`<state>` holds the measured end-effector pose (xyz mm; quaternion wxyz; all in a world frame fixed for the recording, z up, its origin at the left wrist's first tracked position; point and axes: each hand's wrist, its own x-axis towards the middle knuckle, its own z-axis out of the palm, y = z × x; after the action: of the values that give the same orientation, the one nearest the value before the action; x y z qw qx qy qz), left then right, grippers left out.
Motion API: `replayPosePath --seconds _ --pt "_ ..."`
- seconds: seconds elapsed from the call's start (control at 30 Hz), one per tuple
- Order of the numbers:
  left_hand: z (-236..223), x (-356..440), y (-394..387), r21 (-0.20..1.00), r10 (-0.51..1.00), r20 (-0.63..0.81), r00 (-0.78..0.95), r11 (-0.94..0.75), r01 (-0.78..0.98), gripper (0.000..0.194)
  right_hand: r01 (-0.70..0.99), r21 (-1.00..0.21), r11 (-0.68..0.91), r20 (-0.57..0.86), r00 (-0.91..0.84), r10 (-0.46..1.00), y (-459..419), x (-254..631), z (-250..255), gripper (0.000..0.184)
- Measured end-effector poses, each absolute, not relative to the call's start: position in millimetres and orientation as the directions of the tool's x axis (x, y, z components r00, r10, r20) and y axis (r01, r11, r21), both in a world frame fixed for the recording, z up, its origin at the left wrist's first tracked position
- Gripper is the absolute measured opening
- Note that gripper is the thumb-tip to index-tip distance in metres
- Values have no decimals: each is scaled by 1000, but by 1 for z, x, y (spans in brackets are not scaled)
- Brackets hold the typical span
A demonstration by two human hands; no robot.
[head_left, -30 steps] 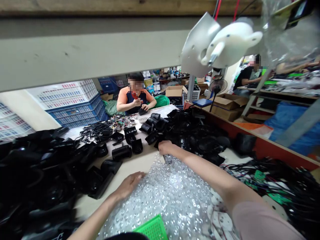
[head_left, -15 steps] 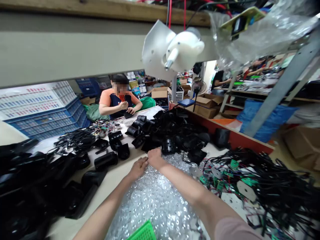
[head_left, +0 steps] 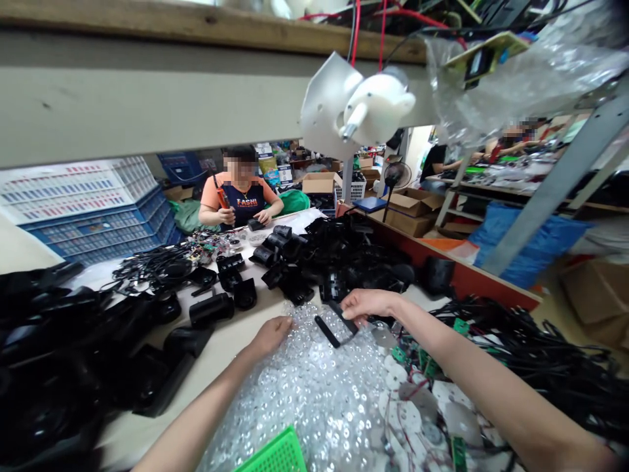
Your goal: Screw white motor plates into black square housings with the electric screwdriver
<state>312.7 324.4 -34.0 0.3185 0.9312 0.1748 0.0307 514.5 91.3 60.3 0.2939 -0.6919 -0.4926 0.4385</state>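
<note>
On a cluttered workshop bench (head_left: 219, 347), a black plastic bracket (head_left: 330, 324) is pinched by the right hand's fingers (head_left: 361, 303) at twelve o'clock on a bubble wrap sheet (head_left: 314, 400). The left hand (head_left: 269, 335) rests on the wrap, its fingers loosely spread, holding nothing.

bright, even indoor light fills the room; glare speckles the bubble wrap (head_left: 304, 387), wide-angle distortion bends the edges, and the black pile (head_left: 49, 354) sinks into shadow.

Partly hidden by the right hand (head_left: 368, 305): a black plastic frame (head_left: 327, 332) (one corner). Cut off by the bottom edge: a green plastic basket (head_left: 275, 453).
</note>
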Motion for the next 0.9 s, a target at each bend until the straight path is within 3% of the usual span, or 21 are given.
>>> replayPosePath --seconds 0.17,0.27,0.37,0.47,0.6,0.73,0.9 --pt "-24 319 330 486 561 12 828 -726 486 59 343 -892 -295 -260 144 955 131 530 69 51" --pt "-28 332 333 452 559 56 827 -753 478 46 332 -909 -254 -169 263 950 195 535 80 43" --pt "-41 346 336 428 540 19 841 -765 482 56 363 -909 -206 -54 387 920 256 533 89 31" --pt "-55 350 339 420 516 -23 856 -772 477 59 435 -881 -186 23 432 901 289 528 88 35" --pt "-67 341 344 436 463 -19 886 -794 424 60 582 -771 -257 -2 400 916 282 520 72 34" --pt "-72 336 351 460 473 -3 881 -782 422 59 729 -600 -331 -135 315 939 239 503 47 30" --pt "-74 337 352 538 414 -14 910 -764 356 53 859 -402 -315 -258 224 940 193 474 19 28"
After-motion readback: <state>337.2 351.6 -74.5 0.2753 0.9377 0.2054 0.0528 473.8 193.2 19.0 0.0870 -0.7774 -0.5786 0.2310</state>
